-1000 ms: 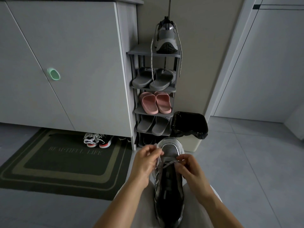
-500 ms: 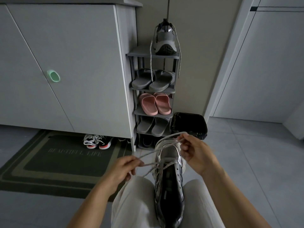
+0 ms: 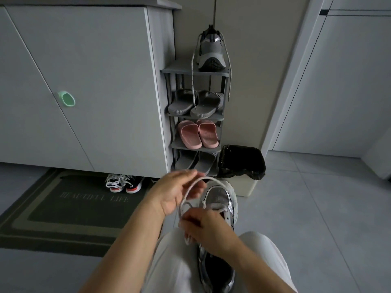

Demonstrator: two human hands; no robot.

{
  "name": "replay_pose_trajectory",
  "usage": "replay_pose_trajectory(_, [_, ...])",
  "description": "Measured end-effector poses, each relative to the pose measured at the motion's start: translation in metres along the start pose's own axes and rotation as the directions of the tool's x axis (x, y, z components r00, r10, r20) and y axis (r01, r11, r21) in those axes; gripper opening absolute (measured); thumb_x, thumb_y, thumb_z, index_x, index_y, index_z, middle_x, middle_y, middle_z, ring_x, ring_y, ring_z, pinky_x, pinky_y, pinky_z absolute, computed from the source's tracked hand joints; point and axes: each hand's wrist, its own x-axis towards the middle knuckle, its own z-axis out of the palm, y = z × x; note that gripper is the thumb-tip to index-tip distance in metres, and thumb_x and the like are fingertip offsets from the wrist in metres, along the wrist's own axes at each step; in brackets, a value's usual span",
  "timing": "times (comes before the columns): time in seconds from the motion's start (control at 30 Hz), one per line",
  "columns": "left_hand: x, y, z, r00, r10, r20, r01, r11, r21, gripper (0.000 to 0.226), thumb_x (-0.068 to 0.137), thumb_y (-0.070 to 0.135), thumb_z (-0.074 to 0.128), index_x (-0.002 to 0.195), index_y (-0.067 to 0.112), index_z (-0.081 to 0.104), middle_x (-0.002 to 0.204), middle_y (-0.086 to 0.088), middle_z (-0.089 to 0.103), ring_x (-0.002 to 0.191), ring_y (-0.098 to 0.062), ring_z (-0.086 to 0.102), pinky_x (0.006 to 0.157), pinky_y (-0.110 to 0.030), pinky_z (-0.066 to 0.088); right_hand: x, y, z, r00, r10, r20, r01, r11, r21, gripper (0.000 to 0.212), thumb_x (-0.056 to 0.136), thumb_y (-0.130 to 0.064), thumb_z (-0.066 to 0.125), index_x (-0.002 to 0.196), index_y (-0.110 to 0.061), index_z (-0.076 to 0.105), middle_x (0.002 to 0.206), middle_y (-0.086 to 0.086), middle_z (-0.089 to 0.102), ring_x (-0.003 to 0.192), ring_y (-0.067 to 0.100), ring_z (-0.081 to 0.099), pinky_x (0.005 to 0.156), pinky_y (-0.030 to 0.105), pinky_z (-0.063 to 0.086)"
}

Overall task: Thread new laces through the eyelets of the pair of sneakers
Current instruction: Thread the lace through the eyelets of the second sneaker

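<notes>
The silver sneaker (image 3: 220, 199) lies toe-forward between the person's knees. Its grey lace (image 3: 191, 192) loops up beside the toe. The left hand (image 3: 175, 191), just left of the toe, pinches that loop. The right hand (image 3: 208, 229) sits over the eyelets and grips the lace (its ends dangle below). The second sneaker (image 3: 211, 51) stands on end on the top shelf of the shoe rack (image 3: 218, 117).

Dim, flat indoor light, soft shadows, slight blur, and wide-angle bending at the edges.
</notes>
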Motion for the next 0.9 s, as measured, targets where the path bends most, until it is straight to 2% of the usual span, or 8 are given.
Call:
replay_pose_trajectory(0.1, [0.006, 0.015, -0.009, 0.989, 0.081, -0.125, -0.085, 0.996, -0.034, 0.016, 0.090, 0.010, 0.050, 0.087, 0.003, 0.064, 0.057, -0.004, 0.059, 0.040, -0.007, 0.049, 0.035, -0.016, 0.039, -0.003, 0.007, 0.003, 0.998, 0.055, -0.008, -0.055, 0.998, 0.023, 0.017, 0.091, -0.019, 0.052, 0.087, -0.008, 0.065, 0.072, 0.002, 0.065, 0.056, 0.004, 0.053, 0.060, 0.017, 0.043])
replay_pose_trajectory(0.17, [0.004, 0.017, -0.010, 0.987, 0.128, -0.092, -0.121, 0.990, 0.076, 0.012, 0.088, 0.009, 0.053, 0.086, 0.005, 0.064, 0.058, -0.003, 0.059, 0.037, -0.004, 0.038, 0.031, -0.013, 0.024, -0.001, 0.009, -0.003, 0.982, 0.180, -0.051, -0.149, 0.920, 0.362, 0.017, 0.094, -0.018, 0.047, 0.095, -0.014, 0.063, 0.078, -0.002, 0.063, 0.058, 0.005, 0.054, 0.056, 0.020, 0.043])
replay_pose_trajectory(0.3, [-0.012, 0.006, -0.012, 0.994, 0.067, 0.088, -0.092, 0.943, 0.320, 0.011, 0.075, 0.018, 0.063, 0.084, 0.011, 0.065, 0.064, -0.002, 0.066, 0.039, -0.005, 0.031, 0.036, -0.015, 0.019, 0.008, 0.013, -0.023, 0.939, 0.336, 0.069, -0.142, 0.198, 0.970, 0.021, 0.087, -0.014, 0.046, 0.098, -0.004, 0.061, 0.071, 0.003, 0.058, 0.050, 0.009, 0.046, 0.043, 0.019, 0.037])
replay_pose_trajectory(0.37, [-0.017, -0.005, -0.019, 0.991, 0.001, 0.132, -0.055, 0.912, 0.406, 0.009, 0.077, 0.015, 0.063, 0.084, 0.011, 0.065, 0.064, -0.001, 0.067, 0.040, -0.004, 0.031, 0.038, -0.014, 0.021, 0.010, 0.019, -0.032, 0.922, 0.383, 0.051, -0.090, 0.084, 0.992, 0.019, 0.085, -0.016, 0.047, 0.093, -0.005, 0.061, 0.059, -0.001, 0.047, 0.044, 0.006, 0.037, 0.038, 0.016, 0.030])
replay_pose_trajectory(0.5, [-0.023, -0.025, -0.040, 0.993, -0.080, 0.082, 0.023, 0.839, 0.543, 0.006, 0.084, 0.007, 0.060, 0.088, 0.010, 0.063, 0.072, -0.003, 0.070, 0.043, -0.004, 0.045, 0.043, -0.014, 0.035, 0.008, 0.030, -0.041, 0.881, 0.467, -0.075, -0.041, 0.235, 0.971, 0.019, 0.092, -0.012, 0.047, 0.083, -0.002, 0.061, 0.054, -0.002, 0.049, 0.040, 0.004, 0.038, 0.035, 0.014, 0.029])
replay_pose_trajectory(0.63, [-0.018, -0.036, -0.026, 0.995, 0.033, 0.091, -0.083, 0.767, 0.636, 0.023, 0.081, 0.010, 0.065, 0.102, 0.018, 0.058, 0.095, -0.001, 0.067, 0.085, -0.010, 0.066, 0.076, -0.020, 0.051, 0.007, 0.024, -0.037, 0.913, 0.383, -0.138, -0.147, 0.626, 0.766, 0.017, 0.090, -0.007, 0.052, 0.078, -0.004, 0.063, 0.055, 0.001, 0.056, 0.042, 0.005, 0.044, 0.039, 0.014, 0.033])
replay_pose_trajectory(0.77, [-0.008, -0.050, 0.013, 0.954, 0.298, 0.003, -0.242, 0.768, 0.593, 0.011, 0.083, 0.008, 0.064, 0.088, 0.016, 0.059, 0.071, -0.001, 0.065, 0.050, -0.004, 0.055, 0.047, -0.018, 0.042, 0.006, 0.014, -0.035, 0.927, 0.323, -0.192, -0.169, 0.815, 0.553, 0.016, 0.089, -0.008, 0.056, 0.076, -0.008, 0.065, 0.058, 0.007, 0.058, 0.043, 0.006, 0.041, 0.042, 0.016, 0.032])
replay_pose_trajectory(0.9, [-0.004, -0.072, 0.015, 0.892, 0.427, -0.146, -0.249, 0.735, 0.630, 0.013, 0.081, 0.008, 0.065, 0.074, 0.018, 0.063, 0.069, 0.002, 0.067, 0.050, 0.005, 0.054, 0.054, -0.008, 0.039, -0.012, 0.029, -0.042, 0.853, 0.407, -0.328, -0.345, 0.910, 0.231, 0.010, 0.086, -0.025, 0.060, 0.084, -0.017, 0.055, 0.081, 0.003, 0.063, 0.064, 0.015, 0.054, 0.060, 0.028, 0.043])
